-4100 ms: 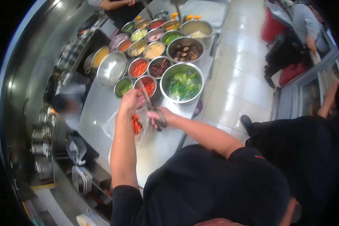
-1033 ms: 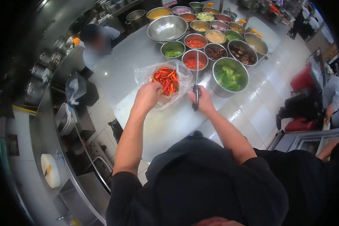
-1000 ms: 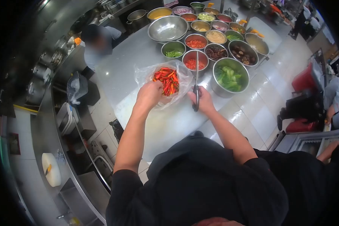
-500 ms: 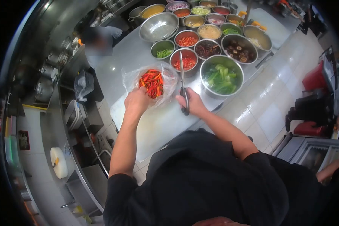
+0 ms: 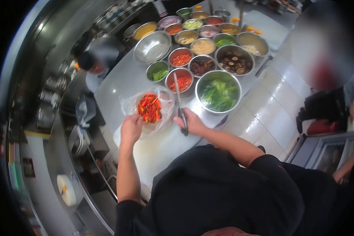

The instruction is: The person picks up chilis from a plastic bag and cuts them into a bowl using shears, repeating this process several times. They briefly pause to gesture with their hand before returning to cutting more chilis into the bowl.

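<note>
Red chillies [image 5: 149,108] lie in a clear plastic bag [image 5: 167,103] spread open on the steel table. My left hand [image 5: 132,128] is closed at the near left edge of the bag, fingertips beside the chillies; what it pinches is too small to make out. In my right hand [image 5: 192,122] is a pair of scissors [image 5: 179,104], its blades together and pointing away from me. The blade tips overlap a steel bowl of chopped red chilli [image 5: 181,82] in this view. Close by on the right stands a larger bowl of leafy greens in water [image 5: 219,94].
Several steel bowls of cut ingredients crowd the table's far part, among them sliced mushrooms [image 5: 235,63] and dried chillies [image 5: 201,66]. A white cutting board [image 5: 153,153] lies nearest me. One person [image 5: 100,63] is at the left, and another, blurred, at the upper right.
My view has shifted, so the table sits lower and further left. A blurred person has come into view at the upper right. Both hands keep nearly the same place relative to the bag.
</note>
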Available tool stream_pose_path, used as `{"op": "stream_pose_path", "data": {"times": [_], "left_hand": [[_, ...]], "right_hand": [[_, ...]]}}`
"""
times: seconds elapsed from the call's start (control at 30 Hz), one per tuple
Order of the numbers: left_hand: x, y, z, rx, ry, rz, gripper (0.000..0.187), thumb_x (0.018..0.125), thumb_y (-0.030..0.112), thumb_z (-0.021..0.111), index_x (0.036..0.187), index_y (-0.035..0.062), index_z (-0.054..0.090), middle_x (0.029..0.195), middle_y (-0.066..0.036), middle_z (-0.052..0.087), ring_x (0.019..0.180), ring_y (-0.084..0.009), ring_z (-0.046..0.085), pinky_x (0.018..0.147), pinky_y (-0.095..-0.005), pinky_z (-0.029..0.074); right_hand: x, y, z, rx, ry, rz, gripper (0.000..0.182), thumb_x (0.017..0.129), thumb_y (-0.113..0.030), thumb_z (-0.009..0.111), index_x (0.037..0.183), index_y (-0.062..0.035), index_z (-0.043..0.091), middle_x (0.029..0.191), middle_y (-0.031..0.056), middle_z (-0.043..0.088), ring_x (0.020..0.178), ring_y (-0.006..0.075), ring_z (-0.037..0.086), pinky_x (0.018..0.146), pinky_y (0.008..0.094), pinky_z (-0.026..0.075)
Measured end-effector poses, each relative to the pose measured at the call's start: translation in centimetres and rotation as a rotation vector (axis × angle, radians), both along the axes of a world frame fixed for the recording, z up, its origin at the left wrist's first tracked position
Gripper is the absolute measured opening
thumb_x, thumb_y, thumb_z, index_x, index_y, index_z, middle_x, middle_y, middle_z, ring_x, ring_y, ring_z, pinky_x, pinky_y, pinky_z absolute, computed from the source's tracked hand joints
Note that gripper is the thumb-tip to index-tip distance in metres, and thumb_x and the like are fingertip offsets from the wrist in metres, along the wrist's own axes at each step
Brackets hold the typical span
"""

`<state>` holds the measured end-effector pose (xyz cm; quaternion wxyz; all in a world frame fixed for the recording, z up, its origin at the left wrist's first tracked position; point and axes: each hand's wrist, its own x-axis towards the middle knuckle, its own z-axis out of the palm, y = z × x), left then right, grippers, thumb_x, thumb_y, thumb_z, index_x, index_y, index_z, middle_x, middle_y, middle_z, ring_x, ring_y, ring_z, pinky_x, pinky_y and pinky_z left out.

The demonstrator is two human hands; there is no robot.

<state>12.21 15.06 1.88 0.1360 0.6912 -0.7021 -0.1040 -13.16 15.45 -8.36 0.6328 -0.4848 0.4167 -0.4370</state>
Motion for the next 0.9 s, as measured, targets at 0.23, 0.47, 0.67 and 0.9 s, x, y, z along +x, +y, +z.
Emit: {"op": "stream_pose_path", "data": {"times": [0.23, 0.47, 0.67, 0.9], "left_hand": [[0.1, -1.5, 0.9, 0.063, 0.508, -0.014, 0.015, 0.095, 0.013, 0.056, 0.095, -0.001, 0.062, 0.077, -0.007, 0.061, 0.069, -0.0141, 0.057, 0.064, -0.03, 0.047], [-13.2, -4.6, 21.2, -0.122, 0.707, -0.942, 0.025, 0.096, 0.02, 0.055, 0.104, -0.0006, 0.065, 0.079, -0.001, 0.056, 0.069, -0.0079, 0.053, 0.06, -0.0233, 0.041], [-25.7, -11.9, 36.0, -0.365, 0.967, -1.403, 0.043, 0.1, 0.03, 0.049, 0.134, 0.0045, 0.049, 0.085, -0.003, 0.057, 0.074, -0.0113, 0.056, 0.067, -0.0248, 0.044], [-24.6, -2.9, 44.9, -0.286, 0.744, -1.883, 0.037, 0.099, 0.022, 0.05, 0.132, 0.0052, 0.051, 0.089, -0.01, 0.064, 0.075, -0.0171, 0.063, 0.065, -0.0321, 0.052]], "right_hand": [[1.0, -0.2, -2.6, -0.245, 0.238, -0.104, 0.048, 0.081, -0.039, 0.076, 0.109, -0.0053, 0.058, 0.081, 0.0073, 0.065, 0.072, 0.0154, 0.061, 0.066, 0.0316, 0.05], [1.5, 0.3, -2.0, -0.248, 0.332, -0.129, 0.048, 0.083, -0.044, 0.072, 0.107, -0.0049, 0.056, 0.077, 0.0067, 0.062, 0.072, 0.0155, 0.06, 0.065, 0.0334, 0.049], [2.8, 0.2, -2.2, -0.214, 0.346, -0.204, 0.057, 0.08, -0.043, 0.074, 0.114, -0.0022, 0.055, 0.081, 0.0097, 0.064, 0.072, 0.017, 0.06, 0.064, 0.0333, 0.049], [2.6, 1.2, -1.0, -0.187, 0.344, -0.208, 0.054, 0.079, -0.038, 0.072, 0.112, 0.0005, 0.055, 0.084, 0.0107, 0.063, 0.078, 0.0207, 0.062, 0.07, 0.0347, 0.05]]}}
